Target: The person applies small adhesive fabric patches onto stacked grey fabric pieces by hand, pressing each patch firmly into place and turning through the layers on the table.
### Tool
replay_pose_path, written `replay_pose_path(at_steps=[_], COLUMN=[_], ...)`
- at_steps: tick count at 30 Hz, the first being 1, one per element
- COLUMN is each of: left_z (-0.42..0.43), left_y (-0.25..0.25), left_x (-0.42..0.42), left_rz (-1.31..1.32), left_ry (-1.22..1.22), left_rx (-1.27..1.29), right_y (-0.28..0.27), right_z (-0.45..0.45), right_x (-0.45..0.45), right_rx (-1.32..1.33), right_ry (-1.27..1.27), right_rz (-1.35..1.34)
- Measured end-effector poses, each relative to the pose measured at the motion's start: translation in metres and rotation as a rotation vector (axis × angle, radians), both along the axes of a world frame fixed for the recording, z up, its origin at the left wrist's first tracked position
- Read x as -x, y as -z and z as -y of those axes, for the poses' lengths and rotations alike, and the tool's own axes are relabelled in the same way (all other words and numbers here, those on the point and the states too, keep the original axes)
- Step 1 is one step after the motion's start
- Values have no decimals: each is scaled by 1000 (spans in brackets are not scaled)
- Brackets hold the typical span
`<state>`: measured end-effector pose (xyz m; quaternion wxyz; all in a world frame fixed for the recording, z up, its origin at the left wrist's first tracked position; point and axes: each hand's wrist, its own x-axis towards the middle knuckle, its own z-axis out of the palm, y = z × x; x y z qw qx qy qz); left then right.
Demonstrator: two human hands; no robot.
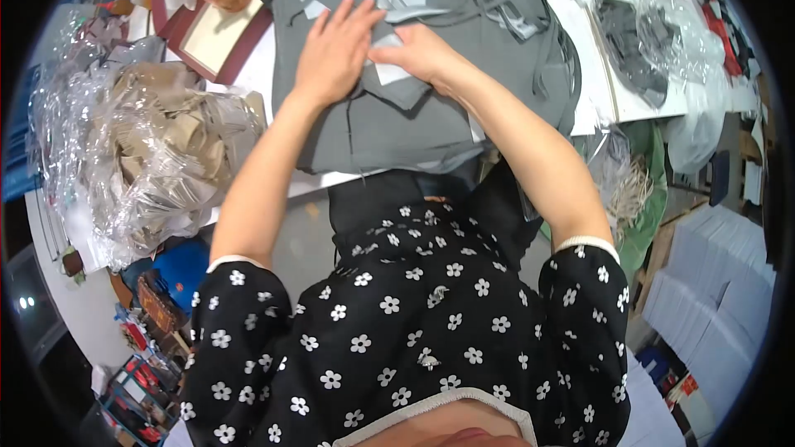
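Layers of dark grey fabric (315, 132) lie spread over the white table before me. My left hand (338, 54) rests flat on the fabric with its fingers stretched out. To its right, my right hand (418, 51) is closed, thumb and fingers together at a white patch (391, 74) on a grey piece. Whether it pinches the patch or the cloth is hidden. The fingertips of the two hands are close together. More white pieces (315, 9) lie on the cloth beyond my left hand.
Clear plastic around brown pieces (174, 141) is heaped at the left. Maroon-edged frames (219, 41) lie at the back left. Plastic-wrapped dark items (633, 41) sit at the right of the table. Stacked pale sheets (712, 265) stand at the lower right.
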<state>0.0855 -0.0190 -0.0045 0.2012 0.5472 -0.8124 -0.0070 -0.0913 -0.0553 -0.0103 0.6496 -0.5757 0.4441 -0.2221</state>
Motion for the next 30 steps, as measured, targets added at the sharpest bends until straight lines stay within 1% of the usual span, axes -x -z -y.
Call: replay_pose_path(at_steps=[1, 4, 5, 8, 9, 12, 13, 15, 16, 17, 18, 19, 20, 22, 23, 24, 25, 26, 28, 30], left_z=[-1, -1, 1, 3, 4, 7, 10, -3, 1, 16, 13, 10, 14, 2, 1, 1, -2, -6, -13, -26], left_y=[-1, -3, -4, -2, -1, 9, 11, 9, 2, 20, 19, 20, 23, -2, -7, -12, -24, -33, -44, -65], left_x=[-1, 1, 2, 6, 5, 7, 7, 11, 12, -3, -7, -11, -17, 7, 9, 11, 14, 18, 28, 45], left_rz=[-16, -17, -12, 20, 57, 342, 390, 398, 399, 323, 164, 0, 322, -35, -69, -106, -118, -136, -768, -1053], left_ry=[14, 20, 18, -17, -21, -57, -56, -1, 20, 116, 114, 108, 36, -54, -85, -111, -136, -163, -183, -55], left_rx=[-29, -78, -86, -77, -74, 71, 85, 106, 142, 24, -73, -162, -57, 78, 184, 283, 254, 219, -442, -958], right_y=[-9, -22, -25, -14, -28, -52, -65, -90, -93, -95, -96, -92, -91, -88, -84, -89, -80, -80, -81, -77], right_z=[-2, 1, 1, 1, -6, -35, -46, -64, -63, -60, -55, -49, -48, -47, -46, -49, -47, -46, -48, -48], right_x=[3, 16, 19, 25, 30, 45, 50, 61, 68, 76, 83, 89, 97, 111, 115, 118, 121, 121, 120, 122], right_rx=[-16, -98, -136, -199, -133, 11, 67, 185, 178, 175, 174, 239, 198, 151, 140, 30, 35, -58, -267, -306], right_ry=[-25, -88, -89, -15, 18, -286, -275, -227, -153, -83, -18, 28, 70, 130, 153, 193, 224, 274, 358, 359], right_rz=[88, 106, 101, 196, 156, 190, 193, 192, 231, 270, 312, 337, 308, 291, 298, 334, 339, 457, 679, 679])
